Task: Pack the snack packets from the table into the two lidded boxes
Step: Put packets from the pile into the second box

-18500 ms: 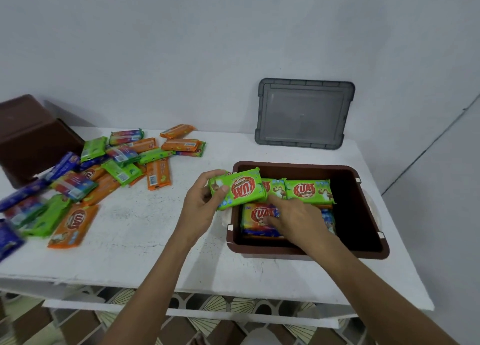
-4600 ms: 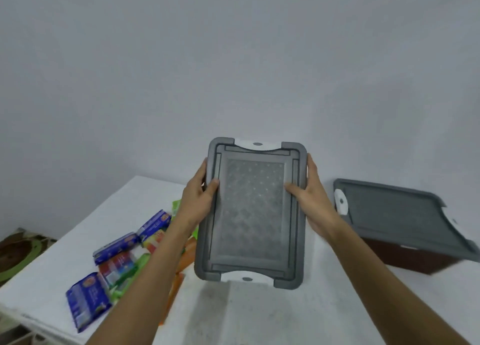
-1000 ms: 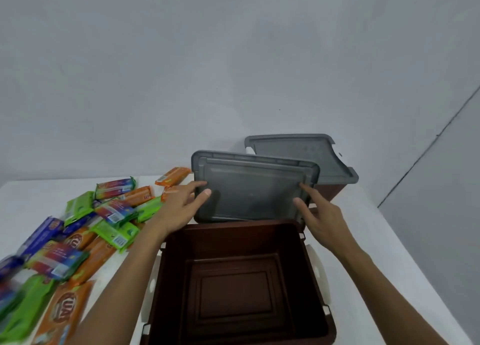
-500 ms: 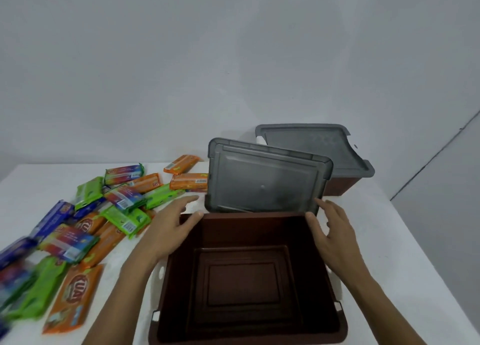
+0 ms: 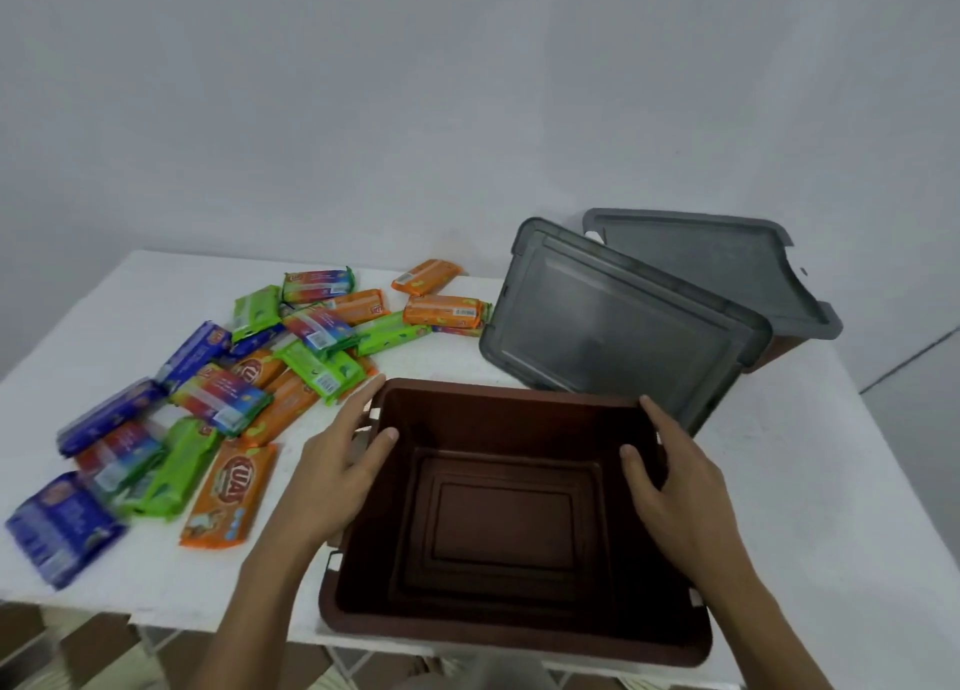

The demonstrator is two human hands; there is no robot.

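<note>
An empty brown box (image 5: 511, 395) stands at the table's front edge. My left hand (image 5: 337, 473) grips its left rim, thumb inside. My right hand (image 5: 670, 486) grips its right rim the same way. Behind it a grey lid (image 5: 618, 325) leans tilted against the second brown box (image 5: 774, 349), which sits at the back right with its own grey lid (image 5: 727, 268) on top. Several snack packets (image 5: 291, 362) in orange, green, blue and multicolour lie scattered on the left. One orange packet (image 5: 228, 492) lies nearest my left hand.
The white table (image 5: 810, 481) ends close to the box's front; the box overhangs that edge slightly. A plain wall rises behind. Patterned floor shows under the table at the lower left.
Both hands have let go of the loose grey lid, now leaning on the far box, and have come down onto the open box's side rims.
</note>
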